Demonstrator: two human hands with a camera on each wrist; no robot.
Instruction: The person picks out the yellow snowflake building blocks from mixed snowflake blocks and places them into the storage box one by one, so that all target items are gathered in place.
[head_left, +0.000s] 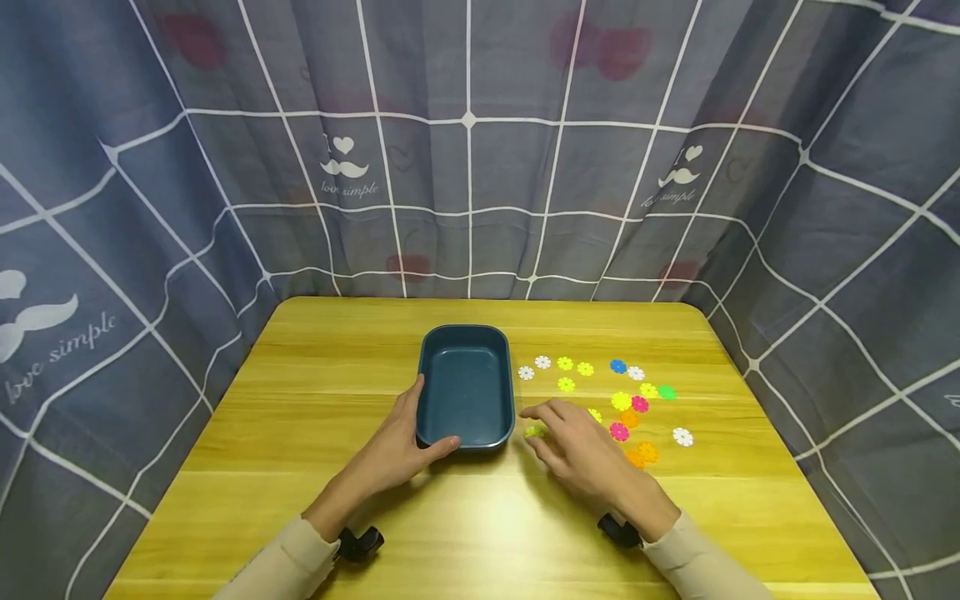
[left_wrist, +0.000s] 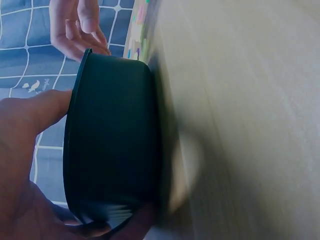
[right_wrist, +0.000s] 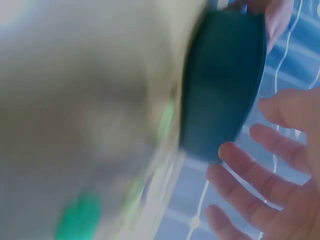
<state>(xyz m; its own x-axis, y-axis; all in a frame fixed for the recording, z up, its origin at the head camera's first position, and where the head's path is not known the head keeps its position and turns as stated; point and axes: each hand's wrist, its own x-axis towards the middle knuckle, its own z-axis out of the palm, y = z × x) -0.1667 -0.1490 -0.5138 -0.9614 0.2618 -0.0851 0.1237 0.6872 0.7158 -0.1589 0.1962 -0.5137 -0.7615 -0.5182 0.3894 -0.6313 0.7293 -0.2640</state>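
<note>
A dark teal rectangular plastic tray with rounded corners stands on the table. My left hand grips its near left corner, thumb over the near rim and fingers along the left wall. The left wrist view shows the tray wall between that thumb and the fingers below. Just off the tray's right side, my right hand hovers with its fingers spread and slightly bent, nothing in them. A yellow-green snowflake-shaped disc lies beneath its fingertips. In the right wrist view, the hand is beside the tray.
Several snowflake discs are scattered right of the tray, among them a white one, a blue one, a green one, a pink one and an orange one. A grey-blue checked curtain surrounds the wooden table.
</note>
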